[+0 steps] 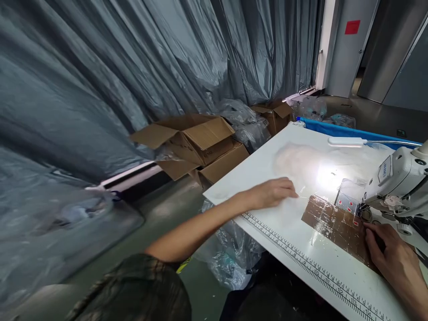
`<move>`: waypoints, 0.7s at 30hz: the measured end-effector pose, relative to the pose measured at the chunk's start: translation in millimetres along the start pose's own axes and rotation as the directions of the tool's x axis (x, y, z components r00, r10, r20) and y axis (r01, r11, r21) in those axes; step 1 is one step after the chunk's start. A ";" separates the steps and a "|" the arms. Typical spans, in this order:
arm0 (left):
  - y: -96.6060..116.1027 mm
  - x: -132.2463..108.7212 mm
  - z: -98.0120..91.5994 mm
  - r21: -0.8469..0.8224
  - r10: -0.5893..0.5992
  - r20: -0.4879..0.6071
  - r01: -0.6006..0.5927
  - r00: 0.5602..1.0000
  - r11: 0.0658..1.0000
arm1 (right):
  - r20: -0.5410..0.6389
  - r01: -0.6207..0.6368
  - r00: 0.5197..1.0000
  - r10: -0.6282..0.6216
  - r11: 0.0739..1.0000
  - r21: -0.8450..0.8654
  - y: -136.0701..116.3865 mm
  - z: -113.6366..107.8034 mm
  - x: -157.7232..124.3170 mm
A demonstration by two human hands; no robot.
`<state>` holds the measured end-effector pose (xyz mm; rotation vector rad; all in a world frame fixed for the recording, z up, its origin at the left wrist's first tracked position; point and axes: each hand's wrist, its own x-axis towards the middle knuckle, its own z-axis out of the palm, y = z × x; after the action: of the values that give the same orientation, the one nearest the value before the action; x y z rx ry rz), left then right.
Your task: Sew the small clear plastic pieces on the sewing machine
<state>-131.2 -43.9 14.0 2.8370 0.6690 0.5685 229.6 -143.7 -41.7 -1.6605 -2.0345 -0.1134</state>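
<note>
My left hand [279, 192] is over the white sewing table, left of a brown plate [329, 218] covered with clear tape. Its fingers are closed in a pinch, and whatever they may hold is too small to make out. My right hand [391, 252] rests at the right end of the brown plate, fingers reaching toward the presser foot, with thumb and forefinger apart. A white sewing machine [397, 183] stands just beyond it. Beside the needle area lies a small clear piece with red marks [346, 205]. Thin clear or white material [297, 158] spreads behind, washed out by a bright lamp.
A printed ruler [301, 263] runs along the near edge of the table [254, 178]. Open cardboard boxes [207, 133] and plastic bags [245, 122] stand on the floor at the left. A grey curtain [133, 58] hangs behind. More plastic [230, 254] hangs below the table.
</note>
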 end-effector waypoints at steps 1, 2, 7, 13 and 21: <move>-10.2 -7.7 -12.9 -0.005 -0.044 0.004 0.044 0.999 0.999 | -0.001 0.003 1.000 -0.003 1.000 -0.010 -1.2 -0.3 0.0; -20.0 -13.3 -23.4 0.008 -0.093 0.006 0.093 0.996 0.996 | -0.001 0.006 1.000 -0.006 1.000 -0.018 -2.5 -0.7 0.1; -41.8 -2.2 -29.2 0.138 -0.284 -0.111 0.298 0.952 0.944 | -0.011 0.006 1.000 -0.006 1.000 -0.019 -5.6 -1.7 1.5; -25.7 58.6 17.4 0.186 -0.248 -0.014 0.246 0.969 0.951 | 0.007 0.014 1.000 -0.014 1.000 -0.024 0.1 -0.1 1.9; 0.1 79.2 35.3 0.145 -0.137 0.010 0.134 0.991 0.980 | 0.015 -0.005 1.000 0.006 0.998 -0.058 -7.8 -0.7 1.8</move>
<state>-51.5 -10.4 7.5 2.8938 0.9268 0.4876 222.3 -144.3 -38.4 -1.7069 -2.0560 -0.1592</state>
